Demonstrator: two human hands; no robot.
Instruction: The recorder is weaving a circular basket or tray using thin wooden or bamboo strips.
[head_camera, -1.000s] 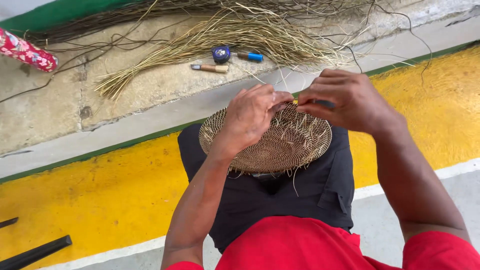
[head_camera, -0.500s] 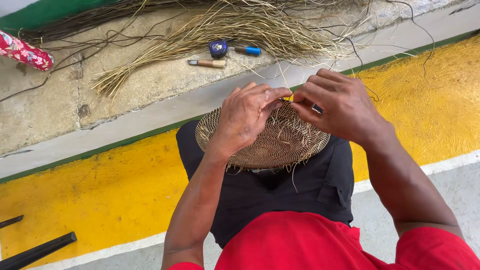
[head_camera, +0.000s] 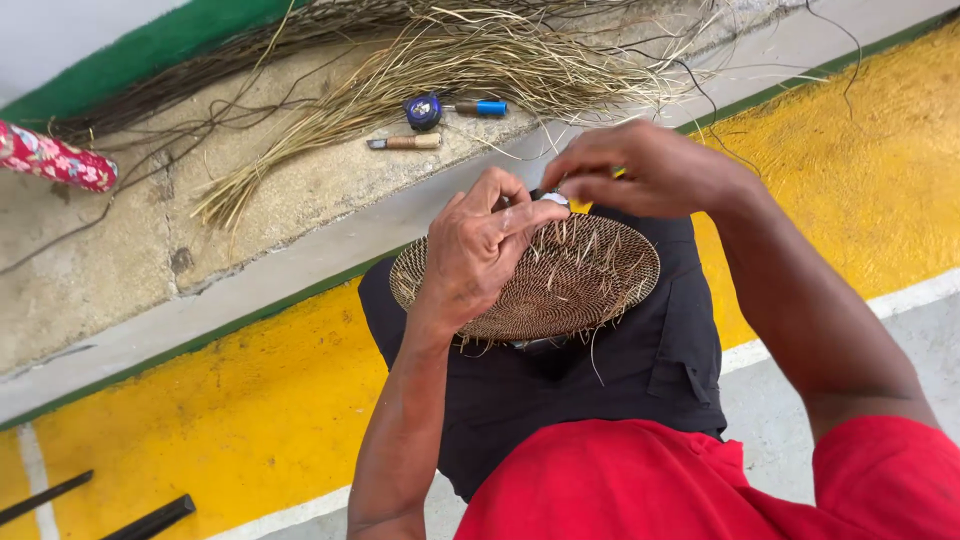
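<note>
Round woven basket base resting on the person's lap. Left hand lies over its upper rim, fingers pinching the weave. Right hand closes on a small tool at the far edge (tool mostly hidden). Loose straw bundle lies on the concrete ledge beyond.

A single head-worn camera looks steeply down from close above the person's lap, with the red shirt filling the lower edge of the frame. The left hand and right hand sit near the centre, at close range. The view faces forward across the yellow floor to the concrete ledge along the top; no second view exists.
</note>
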